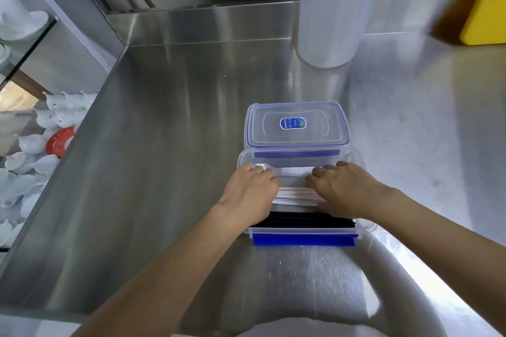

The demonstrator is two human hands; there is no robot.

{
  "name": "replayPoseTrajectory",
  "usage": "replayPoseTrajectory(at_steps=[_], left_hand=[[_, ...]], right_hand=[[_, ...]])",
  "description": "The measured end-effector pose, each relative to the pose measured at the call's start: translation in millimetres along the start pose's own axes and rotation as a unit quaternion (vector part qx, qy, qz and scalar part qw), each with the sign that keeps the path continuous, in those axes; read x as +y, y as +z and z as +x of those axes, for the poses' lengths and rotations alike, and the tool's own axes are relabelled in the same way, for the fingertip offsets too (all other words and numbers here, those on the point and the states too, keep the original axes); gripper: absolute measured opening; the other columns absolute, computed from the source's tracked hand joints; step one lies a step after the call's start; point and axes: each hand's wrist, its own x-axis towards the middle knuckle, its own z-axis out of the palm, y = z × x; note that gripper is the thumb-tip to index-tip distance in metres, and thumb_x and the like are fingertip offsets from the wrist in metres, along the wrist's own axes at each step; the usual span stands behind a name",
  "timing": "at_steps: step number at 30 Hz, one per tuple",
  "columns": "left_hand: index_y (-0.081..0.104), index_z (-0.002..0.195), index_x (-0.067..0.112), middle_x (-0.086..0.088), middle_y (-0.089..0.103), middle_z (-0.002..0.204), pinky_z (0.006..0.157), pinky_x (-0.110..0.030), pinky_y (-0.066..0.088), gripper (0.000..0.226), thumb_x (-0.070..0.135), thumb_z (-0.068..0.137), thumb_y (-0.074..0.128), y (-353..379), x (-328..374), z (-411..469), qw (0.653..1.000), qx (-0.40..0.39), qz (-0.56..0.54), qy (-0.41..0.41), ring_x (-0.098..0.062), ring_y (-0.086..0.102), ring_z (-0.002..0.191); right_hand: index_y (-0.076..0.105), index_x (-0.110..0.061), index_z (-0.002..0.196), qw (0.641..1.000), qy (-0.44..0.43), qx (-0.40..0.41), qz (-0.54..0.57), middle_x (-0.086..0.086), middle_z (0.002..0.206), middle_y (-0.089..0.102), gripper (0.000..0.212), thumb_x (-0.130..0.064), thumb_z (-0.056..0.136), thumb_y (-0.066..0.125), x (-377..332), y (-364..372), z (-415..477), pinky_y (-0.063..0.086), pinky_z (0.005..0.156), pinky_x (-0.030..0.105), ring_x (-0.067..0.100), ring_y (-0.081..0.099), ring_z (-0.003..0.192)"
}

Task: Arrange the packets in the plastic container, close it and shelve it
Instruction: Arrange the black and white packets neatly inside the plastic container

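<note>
A clear plastic container (304,239) with blue clip flaps stands open on the steel counter, in front of me. White packets (297,194) stand on edge in its middle, and black packets (304,221) fill the near part. My left hand (250,189) and my right hand (342,189) press in from either side on the white packets, fingers curled over their tops. The container's clear lid (297,124), with a blue rim and a blue sticker, lies flat just beyond the container.
A tall roll of clear film (334,8) stands upright at the back. A yellow board (486,13) leans at the far right. Left of the steel counter (164,145), a lower shelf holds white crockery (35,145) and a red item (60,141).
</note>
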Motion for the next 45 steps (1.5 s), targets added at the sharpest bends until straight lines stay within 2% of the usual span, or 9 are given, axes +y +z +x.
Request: replayPoseTrajectory(at_steps=[9, 15, 18, 24, 30, 34, 36, 39, 45], left_hand=[[0.056, 0.111, 0.010, -0.008, 0.062, 0.111, 0.088, -0.034, 0.039, 0.028, 0.011, 0.083, 0.059, -6, -1, -2, 1.000, -0.024, -0.006, 0.000, -0.025, 0.055, 0.101], [0.056, 0.098, 0.013, -0.003, 0.060, 0.095, 0.067, -0.028, 0.029, 0.017, 0.008, 0.082, 0.055, -21, -1, -11, 0.998, 0.018, -0.053, 0.008, -0.022, 0.052, 0.085], [0.057, 0.094, 0.013, -0.003, 0.059, 0.091, 0.061, -0.028, 0.027, 0.015, 0.005, 0.082, 0.052, -21, 5, -17, 0.997, -0.013, -0.071, 0.005, -0.019, 0.046, 0.074], [0.060, 0.096, 0.013, -0.003, 0.059, 0.090, 0.064, -0.029, 0.029, 0.015, 0.014, 0.092, 0.045, -14, 6, -15, 0.995, -0.074, -0.072, 0.015, -0.018, 0.048, 0.076], [0.058, 0.088, 0.013, -0.005, 0.065, 0.088, 0.053, -0.026, 0.025, 0.018, 0.002, 0.082, 0.045, -18, 5, -13, 0.987, -0.128, -0.092, 0.011, -0.020, 0.045, 0.068], [0.052, 0.087, 0.013, -0.004, 0.059, 0.082, 0.050, -0.028, 0.025, 0.016, 0.001, 0.081, 0.044, -16, 7, -13, 0.989, -0.082, -0.121, 0.002, -0.025, 0.052, 0.071], [0.052, 0.097, 0.014, -0.004, 0.063, 0.090, 0.058, -0.028, 0.030, 0.008, 0.015, 0.091, 0.047, -14, 9, -12, 0.992, -0.029, -0.119, -0.007, -0.026, 0.059, 0.080], [0.048, 0.114, 0.015, -0.003, 0.063, 0.102, 0.061, -0.029, 0.032, 0.026, 0.029, 0.093, 0.050, -8, 9, -10, 0.993, 0.022, -0.111, -0.026, -0.025, 0.060, 0.090], [0.043, 0.120, 0.016, -0.004, 0.064, 0.101, 0.056, -0.031, 0.031, 0.036, 0.034, 0.091, 0.053, 0, 9, -5, 0.996, 0.025, -0.073, -0.036, -0.026, 0.062, 0.087]], right_hand=[[0.051, -0.014, 0.121, 1.000, -0.005, 0.022, -0.002, 0.006, 0.118, 0.063, 0.044, -0.040, 0.087, 0.057, 3, -7, -6, 0.044, 0.097, 0.038, 0.026, 0.059, 0.108], [0.059, -0.023, 0.115, 0.982, -0.035, 0.000, 0.184, -0.003, 0.114, 0.063, 0.025, -0.026, 0.090, 0.055, 3, -19, -16, 0.045, 0.083, 0.024, 0.019, 0.059, 0.103], [0.060, -0.025, 0.114, 0.980, -0.047, -0.036, 0.189, -0.004, 0.113, 0.063, 0.025, -0.028, 0.091, 0.054, 4, -13, -18, 0.043, 0.081, 0.020, 0.016, 0.059, 0.101], [0.061, -0.023, 0.108, 0.984, -0.058, -0.080, 0.147, -0.002, 0.106, 0.065, 0.022, -0.032, 0.090, 0.051, 2, -6, -17, 0.048, 0.080, 0.026, 0.018, 0.060, 0.095], [0.061, -0.023, 0.105, 0.986, -0.058, -0.056, 0.145, -0.001, 0.104, 0.066, 0.022, -0.034, 0.091, 0.049, 1, -6, -16, 0.042, 0.070, 0.023, 0.019, 0.060, 0.093], [0.057, -0.023, 0.115, 0.991, -0.013, 0.038, 0.128, -0.001, 0.113, 0.067, 0.031, -0.041, 0.091, 0.049, -1, -12, -16, 0.050, 0.083, 0.033, 0.022, 0.062, 0.100], [0.051, -0.020, 0.120, 0.993, 0.005, 0.040, 0.113, 0.003, 0.113, 0.068, 0.038, -0.044, 0.090, 0.049, -2, -13, -13, 0.053, 0.083, 0.036, 0.025, 0.063, 0.100], [0.046, -0.016, 0.122, 0.996, 0.018, 0.036, 0.084, 0.008, 0.108, 0.069, 0.042, -0.043, 0.090, 0.050, -3, -9, -5, 0.052, 0.079, 0.036, 0.029, 0.064, 0.096], [0.043, -0.015, 0.122, 0.998, 0.015, 0.031, 0.057, 0.009, 0.104, 0.069, 0.044, -0.043, 0.089, 0.051, -4, -1, 0, 0.050, 0.072, 0.033, 0.030, 0.065, 0.091]])
